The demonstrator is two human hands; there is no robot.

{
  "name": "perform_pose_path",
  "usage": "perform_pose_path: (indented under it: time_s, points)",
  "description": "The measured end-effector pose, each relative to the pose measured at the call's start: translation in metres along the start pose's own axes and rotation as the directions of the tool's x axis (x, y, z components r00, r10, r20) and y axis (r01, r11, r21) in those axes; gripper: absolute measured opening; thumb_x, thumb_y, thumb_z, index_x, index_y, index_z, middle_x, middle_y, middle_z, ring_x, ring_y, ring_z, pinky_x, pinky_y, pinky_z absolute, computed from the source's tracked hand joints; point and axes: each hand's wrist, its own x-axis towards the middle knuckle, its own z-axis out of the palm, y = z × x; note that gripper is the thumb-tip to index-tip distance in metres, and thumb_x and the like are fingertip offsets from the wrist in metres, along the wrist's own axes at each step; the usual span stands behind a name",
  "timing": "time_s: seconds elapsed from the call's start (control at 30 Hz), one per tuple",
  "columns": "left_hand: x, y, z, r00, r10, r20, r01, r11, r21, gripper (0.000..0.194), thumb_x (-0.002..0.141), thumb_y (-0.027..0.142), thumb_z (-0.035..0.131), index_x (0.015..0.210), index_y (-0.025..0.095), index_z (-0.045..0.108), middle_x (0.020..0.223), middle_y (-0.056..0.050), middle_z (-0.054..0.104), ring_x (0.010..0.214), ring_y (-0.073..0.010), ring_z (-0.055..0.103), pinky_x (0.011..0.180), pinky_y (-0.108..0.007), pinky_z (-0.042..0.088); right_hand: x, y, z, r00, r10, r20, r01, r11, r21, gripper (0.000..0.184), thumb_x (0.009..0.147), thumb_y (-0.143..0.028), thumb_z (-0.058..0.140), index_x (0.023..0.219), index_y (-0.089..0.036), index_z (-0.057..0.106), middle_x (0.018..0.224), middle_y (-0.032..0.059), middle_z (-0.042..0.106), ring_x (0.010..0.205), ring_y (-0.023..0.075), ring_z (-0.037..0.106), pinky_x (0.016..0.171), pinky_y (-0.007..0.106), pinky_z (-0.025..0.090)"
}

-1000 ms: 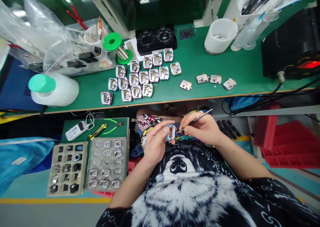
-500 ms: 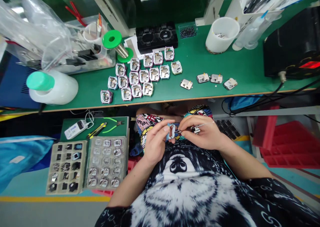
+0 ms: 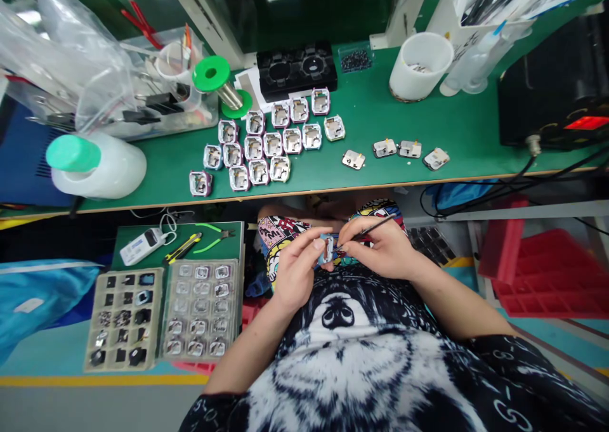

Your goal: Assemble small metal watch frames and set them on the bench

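Note:
Above my lap, my left hand [image 3: 301,264] pinches a light-blue watch case [image 3: 328,248] by its side, thumb on the near face. My right hand [image 3: 375,247] is closed around a thin dark tool, apparently tweezers [image 3: 368,228], whose tip points at the case's right side. Whether the tip touches the case I cannot tell. On the green bench [image 3: 304,178] ahead, several similar watch cases [image 3: 254,147] stand in loose rows. To their right lie several flat grey parts [image 3: 384,148] with small yellow tabs.
Lower left are two compartment trays [image 3: 160,318] of small parts, green-handled pliers [image 3: 213,238] and a yellow cutter [image 3: 182,249]. A solder spool [image 3: 223,86], white bottle [image 3: 99,165], black fixture [image 3: 297,70], white cup [image 3: 421,67] and black box [image 3: 556,96] stand on the bench.
The tool in my right hand has turned, so its shaft now slants up to the right and looks dark. My left hand keeps its hold on the case. The view has shifted slightly.

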Motion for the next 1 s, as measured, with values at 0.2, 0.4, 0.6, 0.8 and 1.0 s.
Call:
perform_pose_path:
  time_s: [0.2, 0.4, 0.6, 0.8, 1.0]
  points:
    - [0.000, -0.001, -0.001, 1.000, -0.008, 0.030, 0.008, 1.000, 0.006, 0.033, 0.098, 0.043, 0.076, 0.117, 0.017, 0.080, 0.075, -0.002, 0.069, 0.059, -0.0156, 0.065, 0.059, -0.028, 0.049, 0.001, 0.020, 0.004, 0.958, 0.275, 0.085, -0.282, 0.840, 0.463, 0.021, 0.091, -0.035, 0.084, 0.093, -0.017, 0.071, 0.083, 0.0033, 0.075, 0.062, 0.0124, 0.068, 0.058, 0.024, 0.058]
    - [0.000, 0.000, 0.000, 1.000, -0.005, 0.028, 0.006, 1.000, -0.014, 0.031, 0.097, 0.044, 0.078, 0.115, 0.019, 0.081, 0.078, -0.002, 0.070, 0.060, -0.0152, 0.064, 0.059, -0.028, 0.051, 0.002, 0.028, 0.004, 0.951, 0.286, 0.119, -0.304, 0.790, 0.531, 0.028, 0.089, -0.038, 0.088, 0.094, -0.016, 0.072, 0.078, 0.0037, 0.076, 0.058, 0.0126, 0.069, 0.054, 0.023, 0.058]
    - [0.001, 0.002, 0.001, 1.000, 0.007, 0.028, -0.007, 1.000, -0.018, 0.029, 0.097, 0.042, 0.078, 0.115, 0.019, 0.082, 0.080, -0.003, 0.071, 0.061, -0.0147, 0.065, 0.060, -0.027, 0.050, 0.001, 0.028, 0.004, 0.954, 0.263, 0.143, -0.297, 0.774, 0.560, 0.025, 0.090, -0.036, 0.086, 0.094, -0.015, 0.072, 0.078, 0.0041, 0.076, 0.057, 0.0128, 0.069, 0.053, 0.023, 0.058]
    - [0.006, 0.005, -0.001, 0.995, -0.088, 0.041, 0.093, 0.988, -0.120, 0.031, 0.097, 0.039, 0.072, 0.116, 0.015, 0.081, 0.083, -0.006, 0.073, 0.060, -0.0159, 0.065, 0.058, -0.027, 0.049, 0.002, 0.022, 0.001, 0.966, 0.223, 0.133, -0.254, 0.700, 0.668, 0.020, 0.093, -0.032, 0.083, 0.092, -0.016, 0.071, 0.083, 0.0043, 0.076, 0.054, 0.0109, 0.065, 0.048, 0.022, 0.054]
    - [0.016, 0.006, -0.008, 0.970, -0.210, 0.124, 0.235, 0.940, -0.247, 0.035, 0.098, 0.041, 0.064, 0.114, 0.015, 0.081, 0.096, -0.011, 0.076, 0.063, -0.0154, 0.064, 0.061, -0.028, 0.052, 0.003, 0.014, -0.007, 0.958, 0.273, 0.090, -0.238, 0.577, 0.781, 0.020, 0.091, -0.031, 0.084, 0.090, -0.018, 0.069, 0.079, 0.0014, 0.073, 0.052, 0.0092, 0.057, 0.045, 0.021, 0.047]
